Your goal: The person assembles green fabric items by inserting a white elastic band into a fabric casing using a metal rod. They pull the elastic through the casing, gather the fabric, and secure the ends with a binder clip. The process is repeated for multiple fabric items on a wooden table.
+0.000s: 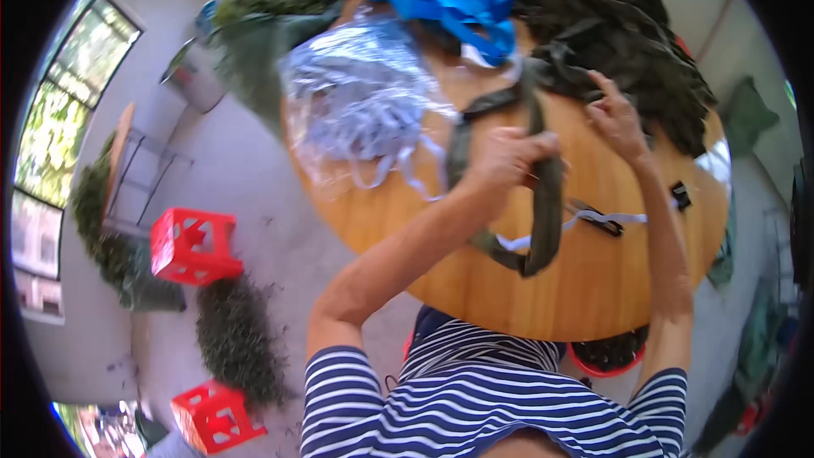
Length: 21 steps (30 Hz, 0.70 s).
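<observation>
Olive strap, looped, in left grip

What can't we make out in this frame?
All head view:
Left hand on olive-green fabric strap: fingertips hidden by its fist.
Right hand: contact with dark fabric pile unclear, overlap and blur.
Pile's top: cut off by upper edge.
Round red tub: far side hidden by brown wooden table.
</observation>
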{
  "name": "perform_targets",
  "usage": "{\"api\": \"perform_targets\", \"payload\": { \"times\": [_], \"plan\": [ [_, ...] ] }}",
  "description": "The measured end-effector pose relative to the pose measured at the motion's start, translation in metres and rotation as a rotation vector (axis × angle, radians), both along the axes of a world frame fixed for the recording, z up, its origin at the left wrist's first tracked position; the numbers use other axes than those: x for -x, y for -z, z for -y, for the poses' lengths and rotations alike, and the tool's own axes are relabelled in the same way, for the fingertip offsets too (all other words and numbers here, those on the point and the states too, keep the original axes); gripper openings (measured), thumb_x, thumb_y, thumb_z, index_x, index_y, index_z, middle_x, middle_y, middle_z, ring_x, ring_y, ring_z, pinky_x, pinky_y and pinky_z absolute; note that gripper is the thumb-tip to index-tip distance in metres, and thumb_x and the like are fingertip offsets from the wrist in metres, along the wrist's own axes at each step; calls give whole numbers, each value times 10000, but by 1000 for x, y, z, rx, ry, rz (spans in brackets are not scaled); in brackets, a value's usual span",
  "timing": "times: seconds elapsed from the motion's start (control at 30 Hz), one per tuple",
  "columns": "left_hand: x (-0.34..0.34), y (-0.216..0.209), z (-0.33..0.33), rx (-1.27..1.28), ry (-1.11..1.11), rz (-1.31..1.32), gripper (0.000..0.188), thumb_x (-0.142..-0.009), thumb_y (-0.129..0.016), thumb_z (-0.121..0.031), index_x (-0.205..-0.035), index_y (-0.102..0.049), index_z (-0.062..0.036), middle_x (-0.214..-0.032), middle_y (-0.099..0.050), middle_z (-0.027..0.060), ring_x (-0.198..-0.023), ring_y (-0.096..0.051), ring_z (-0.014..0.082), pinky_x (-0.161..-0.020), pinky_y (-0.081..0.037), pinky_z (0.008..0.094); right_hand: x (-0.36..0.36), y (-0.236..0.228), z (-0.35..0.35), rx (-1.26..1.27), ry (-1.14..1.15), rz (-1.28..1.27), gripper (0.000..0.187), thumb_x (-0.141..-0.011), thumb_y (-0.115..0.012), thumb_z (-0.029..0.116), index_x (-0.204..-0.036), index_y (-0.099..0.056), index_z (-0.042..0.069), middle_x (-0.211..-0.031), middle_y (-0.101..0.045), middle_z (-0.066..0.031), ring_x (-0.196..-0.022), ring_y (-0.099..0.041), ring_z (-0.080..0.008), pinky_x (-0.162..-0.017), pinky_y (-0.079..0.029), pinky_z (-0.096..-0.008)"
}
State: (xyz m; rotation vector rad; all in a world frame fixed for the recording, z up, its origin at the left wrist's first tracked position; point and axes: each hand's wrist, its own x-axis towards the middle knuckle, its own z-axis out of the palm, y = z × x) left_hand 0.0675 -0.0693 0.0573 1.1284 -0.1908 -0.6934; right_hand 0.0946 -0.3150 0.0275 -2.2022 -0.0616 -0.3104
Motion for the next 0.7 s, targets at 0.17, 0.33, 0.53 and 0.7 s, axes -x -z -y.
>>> {"api": "perform_targets", "payload": {
  "times": [0.17,0.33,0.53,0.7],
  "plan": [
    [-25,46,31,99,-334,-73,146,-831,-591,-176,-870,-569,-37,-806,-637,106,-738,-629,188,-639,-508,307,68,-1,-64,-383,-196,-236,598,-829,-588,271,-1293,-302,26,-850,-591,-98,-711,-585,-148,-610,-441,-256],
    [-17,63,50,39,-266,-90,185,-826,-602,-222,-838,-585,-38,-763,-632,64,-644,-603,147,-534,-492,257,97,-5,-90,-268,-9,-99,479,-862,-502,156,-1275,-316,1,-888,-567,-107,-747,-550,-160,-704,-439,-295],
    [4,47,29,-21,32,-228,307,-865,-518,-343,-916,-556,-43,-870,-625,77,-828,-601,201,-651,-505,310,93,4,-67,-668,-153,-273,321,-885,-429,129,-1175,-448,-9,-669,-498,-16,-553,-448,-70,-497,-375,-210],
    [-26,58,0,328,-193,-111,201,-869,-525,-230,-992,-553,-74,-914,-624,89,-865,-604,195,-715,-498,312,106,-13,-57,-900,-197,-511,316,-881,-452,148,-1158,-453,-4,-530,-370,54,-410,-312,-19,-389,-270,-171]
  ]
}}
